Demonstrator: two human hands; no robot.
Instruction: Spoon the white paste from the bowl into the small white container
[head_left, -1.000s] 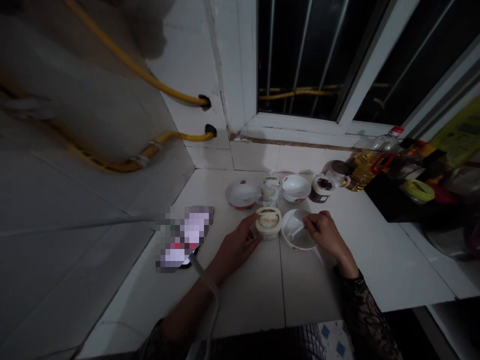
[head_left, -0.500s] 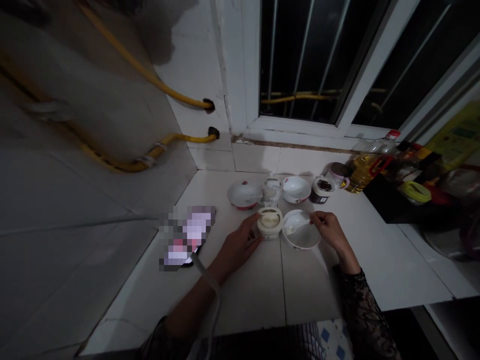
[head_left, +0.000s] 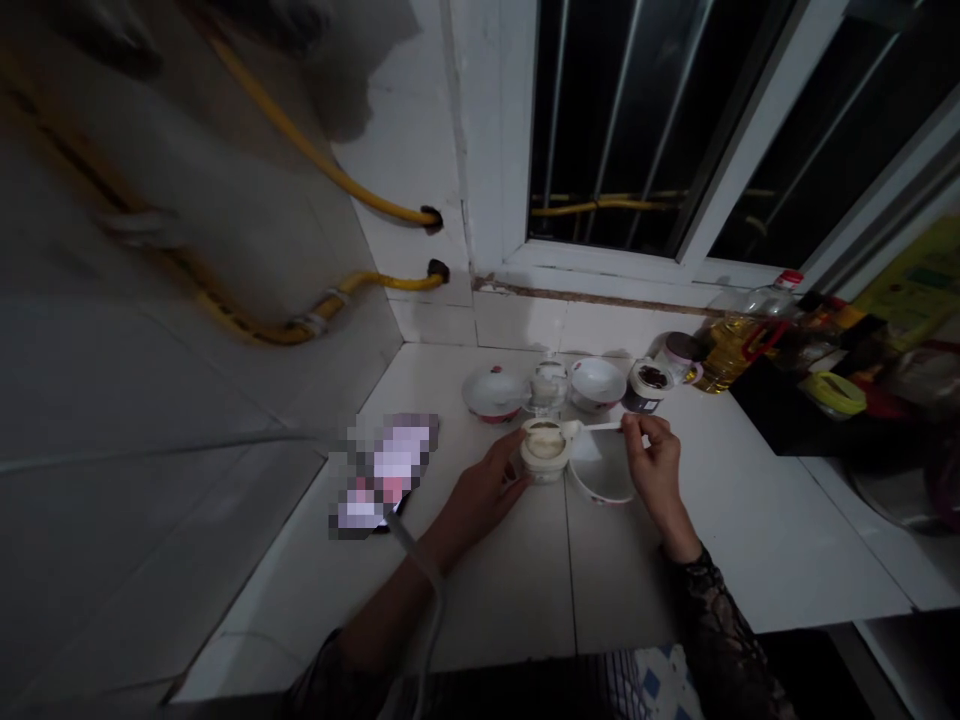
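My left hand (head_left: 484, 492) is closed around the side of a small open jar (head_left: 543, 464) with whitish contents, on the white tiled counter. Between the fingers of my right hand (head_left: 654, 462) is the handle of a white spoon (head_left: 600, 427). The spoon's head is at the jar's right rim, above a white bowl (head_left: 611, 495) that stands just right of the jar. Behind them are a second white bowl (head_left: 491, 390), a clear glass container (head_left: 549, 385) and a third white bowl (head_left: 598, 382).
A jar with dark contents (head_left: 646, 385) and a lidded jar (head_left: 679, 355) stand at the back right. Beyond them are an oil bottle (head_left: 731, 345) and a black box (head_left: 780, 410). A phone (head_left: 394, 465) lies left, with a pale cable (head_left: 431, 575) crossing my left forearm.
My right hand has lifted the spoon from inside the bowl up and left to the jar's rim. My left hand stays on the jar. The view has shifted slightly.
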